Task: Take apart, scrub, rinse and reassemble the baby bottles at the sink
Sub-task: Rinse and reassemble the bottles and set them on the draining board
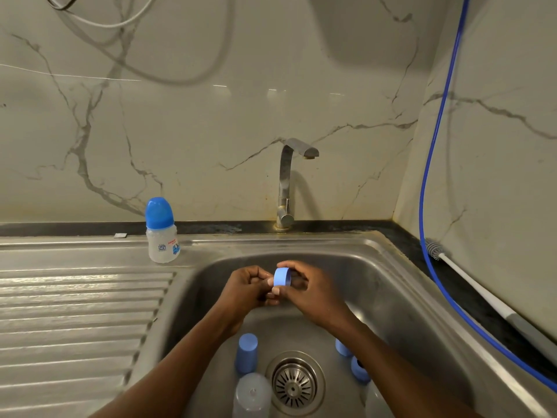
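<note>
Backdrop: pale marble-veined wall (211, 131) behind a steel sink, with a dark counter (405, 233) strip along its foot.
Far left: ribbed steel drainboard (75, 312).
Left rear: assembled baby bottle (162, 233) with its blue cap on, standing upright on the sink rim beside the drainboard.
Centre rear: steel tap (284, 182), spout pointing right, no water visible.
Basin: steel bowl (376, 282) with a round drain strainer (294, 384) at the bottom.
Left hand (247, 286): over the basin, fingers curled up against the ring; whether it grips is unclear.
Blue ring (282, 276): a bottle collar, held in the air between both hands, above the basin.
Right hand (307, 292): pinches the ring between thumb and forefinger.
Basin floor, left of drain: blue cap (246, 352) standing dome up, and a clear bottle body (251, 396) nearer the viewer.
Basin floor, right of drain: two blue pieces (360, 369), partly hidden by the right forearm.
Right: bottle brush (482, 294) with a white handle lying on the counter, and a blue hose (434, 146) running down the wall beside it.
</note>
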The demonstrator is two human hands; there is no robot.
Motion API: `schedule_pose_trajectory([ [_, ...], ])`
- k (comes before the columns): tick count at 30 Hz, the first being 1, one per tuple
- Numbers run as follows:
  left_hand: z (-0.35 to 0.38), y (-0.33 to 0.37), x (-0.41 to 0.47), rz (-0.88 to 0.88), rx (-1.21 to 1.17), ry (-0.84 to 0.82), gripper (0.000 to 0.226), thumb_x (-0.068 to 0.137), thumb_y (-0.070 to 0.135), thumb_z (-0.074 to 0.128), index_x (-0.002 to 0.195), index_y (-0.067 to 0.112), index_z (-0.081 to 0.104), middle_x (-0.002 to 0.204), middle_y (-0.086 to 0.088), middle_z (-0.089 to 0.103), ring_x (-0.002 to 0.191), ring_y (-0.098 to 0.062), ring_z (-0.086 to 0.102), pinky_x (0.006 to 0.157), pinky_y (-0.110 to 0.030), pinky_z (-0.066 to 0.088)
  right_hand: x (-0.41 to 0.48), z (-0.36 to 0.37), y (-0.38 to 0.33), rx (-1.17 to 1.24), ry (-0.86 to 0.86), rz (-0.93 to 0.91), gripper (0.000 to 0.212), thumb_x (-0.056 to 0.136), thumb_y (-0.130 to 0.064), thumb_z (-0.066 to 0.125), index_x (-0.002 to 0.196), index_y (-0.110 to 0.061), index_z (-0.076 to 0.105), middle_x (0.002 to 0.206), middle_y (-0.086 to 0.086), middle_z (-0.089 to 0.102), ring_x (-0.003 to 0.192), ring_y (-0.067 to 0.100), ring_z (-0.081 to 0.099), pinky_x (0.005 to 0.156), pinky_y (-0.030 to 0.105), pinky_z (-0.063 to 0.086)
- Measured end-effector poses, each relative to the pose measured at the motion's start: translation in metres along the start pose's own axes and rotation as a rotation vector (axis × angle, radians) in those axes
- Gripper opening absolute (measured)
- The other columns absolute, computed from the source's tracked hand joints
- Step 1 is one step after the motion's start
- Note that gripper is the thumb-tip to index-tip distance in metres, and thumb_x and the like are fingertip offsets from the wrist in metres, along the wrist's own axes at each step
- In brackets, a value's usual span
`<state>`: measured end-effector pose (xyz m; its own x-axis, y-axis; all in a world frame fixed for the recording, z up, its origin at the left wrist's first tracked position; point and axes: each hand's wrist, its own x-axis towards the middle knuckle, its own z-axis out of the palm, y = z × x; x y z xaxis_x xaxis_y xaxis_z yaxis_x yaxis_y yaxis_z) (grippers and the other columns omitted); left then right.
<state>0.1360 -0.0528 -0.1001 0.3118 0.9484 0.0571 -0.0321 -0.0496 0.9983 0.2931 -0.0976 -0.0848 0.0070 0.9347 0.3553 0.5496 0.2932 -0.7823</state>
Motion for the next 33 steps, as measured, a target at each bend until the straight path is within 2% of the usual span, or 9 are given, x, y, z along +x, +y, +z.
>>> schedule_pose_trajectory([
  [4, -0.004, 0.004, 0.0, 0.01, 0.074, 0.029, 0.008, 0.096, 0.003, 0.056, 0.09, 0.001, 0.061, 0.074, -0.014, 0.072, 0.07, -0.024, 0.072, 0.065, -0.032, 0.06, 0.002, 0.002, -0.004, 0.053, -0.027, 0.075, 0.039, 0.08, -0.014, 0.077, 0.11, -0.027, 0.056, 0.096, -0.019, 0.063, 0.084, -0.012, 0.062, 0.071, 0.008, 0.049],
  [7, -0.006, 0.008, -0.001, 0.019, 0.138, 0.07, 0.009, 0.094, -0.001, 0.057, 0.087, 0.002, 0.062, 0.078, -0.014, 0.072, 0.074, -0.025, 0.073, 0.067, -0.034, 0.059, 0.006, -0.003, -0.005, 0.02, -0.076, 0.069, 0.035, 0.079, -0.007, 0.076, 0.105, -0.021, 0.057, 0.091, -0.014, 0.063, 0.076, -0.017, 0.059, 0.064, 0.004, 0.045],
  [9, -0.006, 0.01, -0.001, 0.015, 0.154, 0.075, 0.008, 0.092, -0.004, 0.059, 0.086, 0.0, 0.063, 0.08, -0.016, 0.072, 0.075, -0.025, 0.072, 0.068, -0.033, 0.059, 0.008, -0.01, -0.007, 0.003, -0.146, 0.062, 0.034, 0.081, -0.006, 0.075, 0.109, -0.015, 0.058, 0.095, -0.008, 0.065, 0.08, -0.011, 0.062, 0.067, 0.005, 0.047],
  [12, -0.004, 0.01, -0.002, -0.013, 0.132, 0.076, 0.01, 0.092, -0.005, 0.059, 0.084, 0.0, 0.063, 0.079, -0.016, 0.071, 0.072, -0.024, 0.072, 0.067, -0.031, 0.06, 0.008, -0.016, -0.005, -0.022, -0.214, 0.061, 0.035, 0.082, -0.008, 0.074, 0.114, -0.015, 0.06, 0.108, 0.001, 0.068, 0.098, 0.007, 0.064, 0.084, 0.022, 0.053],
  [16, 0.0, 0.009, -0.002, -0.032, 0.057, 0.019, 0.007, 0.094, -0.003, 0.056, 0.092, 0.0, 0.063, 0.086, -0.017, 0.072, 0.078, -0.023, 0.072, 0.074, -0.032, 0.06, 0.006, -0.014, 0.002, 0.018, -0.151, 0.053, 0.036, 0.08, -0.003, 0.074, 0.109, -0.021, 0.062, 0.106, -0.004, 0.067, 0.093, 0.001, 0.065, 0.078, 0.01, 0.05],
  [20, 0.003, 0.008, -0.003, -0.009, -0.059, -0.09, 0.017, 0.097, 0.006, 0.054, 0.108, 0.005, 0.067, 0.099, -0.019, 0.071, 0.086, -0.023, 0.069, 0.084, -0.037, 0.056, 0.004, -0.019, 0.008, 0.031, -0.081, 0.066, 0.036, 0.08, -0.009, 0.077, 0.102, -0.031, 0.059, 0.102, -0.008, 0.068, 0.095, 0.006, 0.066, 0.08, 0.02, 0.054],
  [22, 0.005, 0.008, -0.003, -0.009, -0.072, -0.11, 0.018, 0.095, 0.006, 0.057, 0.108, 0.005, 0.069, 0.097, -0.018, 0.072, 0.084, -0.021, 0.068, 0.081, -0.033, 0.057, 0.004, -0.021, 0.009, 0.036, -0.066, 0.065, 0.035, 0.08, -0.011, 0.077, 0.103, -0.03, 0.058, 0.103, -0.007, 0.067, 0.096, 0.008, 0.066, 0.082, 0.025, 0.056],
  [27, 0.006, 0.01, -0.004, 0.011, -0.012, 0.002, 0.007, 0.09, 0.0, 0.063, 0.095, -0.001, 0.068, 0.082, -0.015, 0.073, 0.073, -0.019, 0.068, 0.069, -0.025, 0.057, 0.003, -0.017, 0.006, 0.079, -0.082, 0.074, 0.036, 0.08, -0.009, 0.077, 0.104, -0.029, 0.059, 0.103, -0.009, 0.066, 0.096, 0.006, 0.066, 0.078, 0.017, 0.054],
  [33, 0.021, 0.011, -0.008, 0.107, 0.087, 0.173, 0.003, 0.09, 0.004, 0.065, 0.09, 0.003, 0.067, 0.083, -0.016, 0.073, 0.08, -0.024, 0.07, 0.079, -0.033, 0.058, 0.006, -0.014, 0.008, 0.154, 0.034, 0.125, 0.036, 0.081, -0.007, 0.076, 0.109, -0.024, 0.06, 0.11, 0.0, 0.067, 0.101, 0.013, 0.066, 0.088, 0.03, 0.056],
])
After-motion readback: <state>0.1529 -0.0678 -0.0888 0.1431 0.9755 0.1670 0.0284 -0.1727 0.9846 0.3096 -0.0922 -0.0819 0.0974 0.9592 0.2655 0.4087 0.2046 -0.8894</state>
